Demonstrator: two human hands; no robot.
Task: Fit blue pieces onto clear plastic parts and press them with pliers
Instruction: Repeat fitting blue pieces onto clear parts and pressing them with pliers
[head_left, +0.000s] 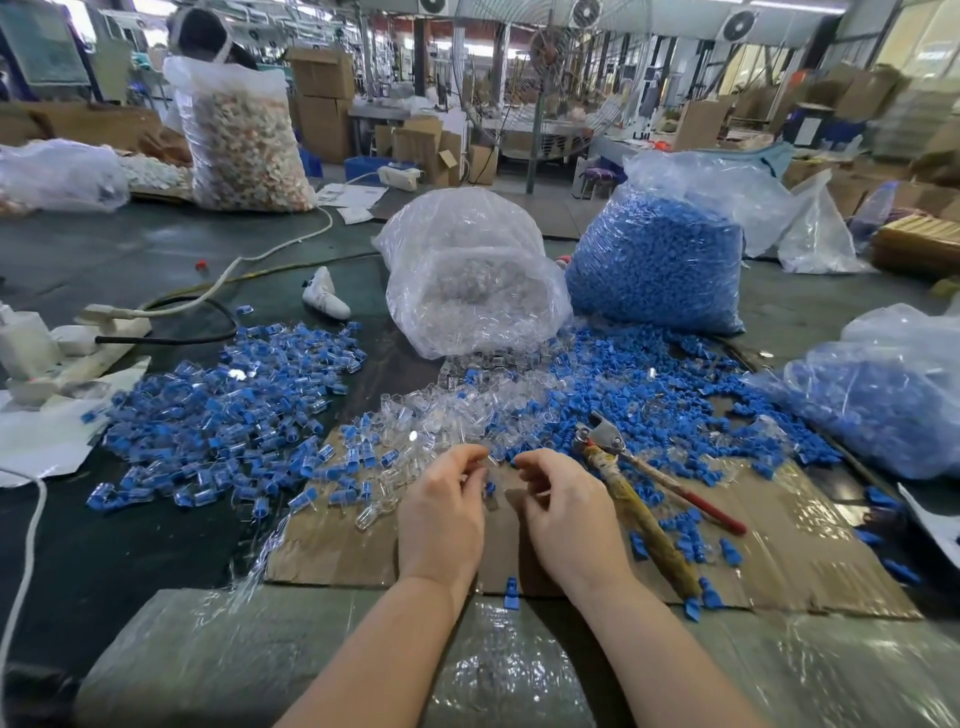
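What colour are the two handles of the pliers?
Pliers: one handle red, the other brownish-yellow, in the head view.

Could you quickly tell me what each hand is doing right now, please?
Left hand: fingers curled, pinching a small clear plastic part.
Right hand: fingers curled; contents cannot be told.

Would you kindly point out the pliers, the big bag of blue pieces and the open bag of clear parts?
Pliers (608, 441), head view: metal pivot joint.
Big bag of blue pieces (660, 265), head view: bulging front.
Open bag of clear parts (467, 301), head view: front wall.
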